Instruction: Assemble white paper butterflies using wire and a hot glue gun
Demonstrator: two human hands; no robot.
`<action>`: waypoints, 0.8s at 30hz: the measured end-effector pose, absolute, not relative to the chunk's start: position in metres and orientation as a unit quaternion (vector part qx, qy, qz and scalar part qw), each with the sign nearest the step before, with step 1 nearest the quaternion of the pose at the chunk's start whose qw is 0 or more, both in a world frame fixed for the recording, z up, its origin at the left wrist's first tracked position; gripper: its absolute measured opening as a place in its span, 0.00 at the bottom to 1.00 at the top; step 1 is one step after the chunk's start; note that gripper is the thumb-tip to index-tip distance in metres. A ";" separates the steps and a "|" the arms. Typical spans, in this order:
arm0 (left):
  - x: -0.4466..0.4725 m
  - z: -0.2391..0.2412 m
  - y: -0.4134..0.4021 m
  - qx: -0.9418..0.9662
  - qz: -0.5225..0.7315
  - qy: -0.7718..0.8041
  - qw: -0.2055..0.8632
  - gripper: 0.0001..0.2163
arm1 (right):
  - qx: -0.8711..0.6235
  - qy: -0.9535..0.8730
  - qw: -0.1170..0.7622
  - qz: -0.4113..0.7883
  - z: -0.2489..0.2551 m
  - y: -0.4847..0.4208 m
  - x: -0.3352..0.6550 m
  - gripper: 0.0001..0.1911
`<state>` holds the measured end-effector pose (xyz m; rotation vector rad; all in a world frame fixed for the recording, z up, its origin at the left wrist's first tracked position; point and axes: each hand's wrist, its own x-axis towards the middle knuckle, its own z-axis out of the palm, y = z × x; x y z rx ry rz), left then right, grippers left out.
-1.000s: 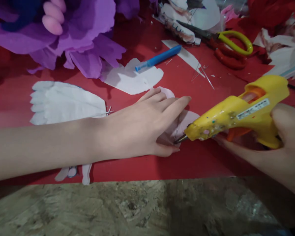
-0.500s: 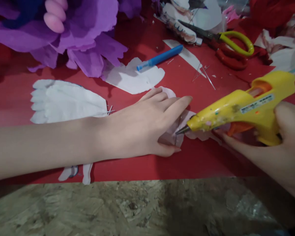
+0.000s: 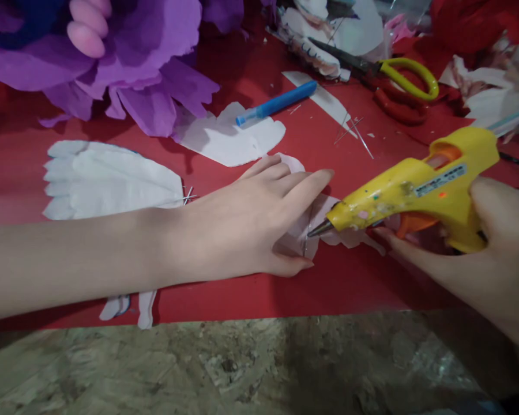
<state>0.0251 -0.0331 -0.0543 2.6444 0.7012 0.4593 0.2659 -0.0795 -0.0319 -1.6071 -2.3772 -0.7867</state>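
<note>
My left hand (image 3: 259, 216) lies spread over a pale paper cut-out (image 3: 324, 213), pressing it to the red sheet; its fingers are apart and cover much of the paper. On the right, my right hand (image 3: 497, 253) is wrapped round the handle of a yellow hot glue gun (image 3: 384, 187) with an orange trigger. The metal nozzle touches or nearly touches the paper between my left thumb and forefinger, beside a thin line that looks like a pin or wire. A white feather-edged paper piece (image 3: 112, 178) lies left, beyond my forearm.
A blue pen (image 3: 281, 102) rests across a white paper piece (image 3: 231, 141). Several pins (image 3: 361, 138) lie near yellow-and-red-handled scissors (image 3: 409, 78). Purple paper petals (image 3: 151, 69) fill the back left. The red sheet (image 3: 242, 300) ends above a wood-chip board (image 3: 199, 369).
The glue gun's back end and my right hand have shifted slightly left, while the nozzle stays by the paper. The whole view has also shifted a little.
</note>
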 end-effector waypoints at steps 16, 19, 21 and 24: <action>0.027 -0.052 -0.035 0.932 0.141 0.276 0.189 0.33 | -0.651 -0.714 0.086 -0.242 -0.039 -0.072 0.267 0.34; 0.027 -0.053 -0.034 0.933 0.144 0.271 0.187 0.33 | -0.642 -0.720 0.099 -0.245 -0.038 -0.071 0.264 0.35; 0.027 -0.054 -0.033 0.934 0.148 0.267 0.187 0.33 | -0.630 -0.729 0.102 -0.247 -0.036 -0.072 0.264 0.34; 0.026 -0.054 -0.033 0.936 0.148 0.256 0.189 0.34 | -0.610 -0.745 0.092 -0.254 -0.032 -0.074 0.263 0.32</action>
